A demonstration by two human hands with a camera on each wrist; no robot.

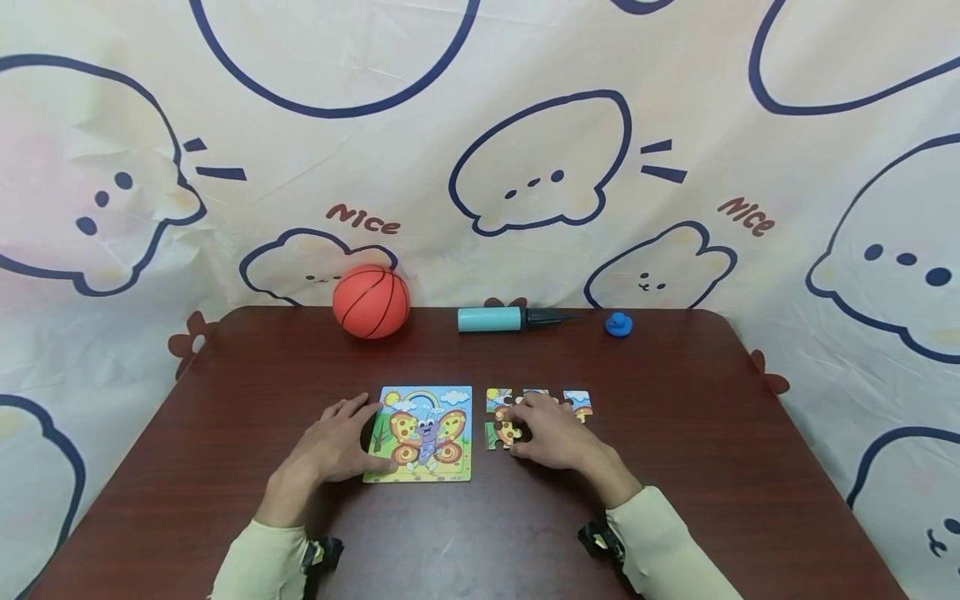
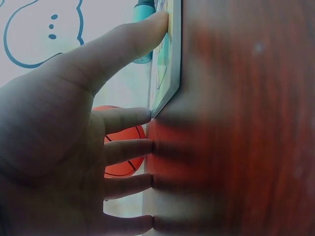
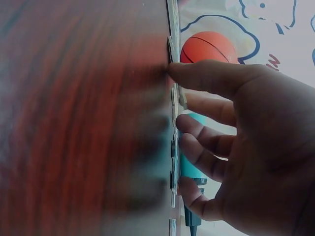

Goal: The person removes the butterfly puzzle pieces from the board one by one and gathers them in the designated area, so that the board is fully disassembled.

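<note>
A square butterfly picture board (image 1: pixel 426 435) lies flat on the table, its edge seen side-on in the left wrist view. My left hand (image 1: pixel 335 440) is at its left side, thumb over the lower left part and index fingertip at a corner. The other left fingers extend straight, their tips at the tabletop (image 2: pixel 236 147). Right of the board lie several jigsaw pieces (image 1: pixel 493 400) with matching colours. My right hand (image 1: pixel 553 432) covers part of them, fingers loosely bent and spread. In the right wrist view its thumb (image 3: pixel 211 76) reaches down at the pieces' edge.
Along the table's far edge sit a red basketball (image 1: pixel 371 302), a teal hand pump (image 1: pixel 489 320) with a black nozzle end, and a small blue knobbed object (image 1: pixel 618 324). Behind hangs a pale cloth (image 1: pixel 420 167) with cartoon outlines. One piece (image 1: pixel 577 400) lies right of the others.
</note>
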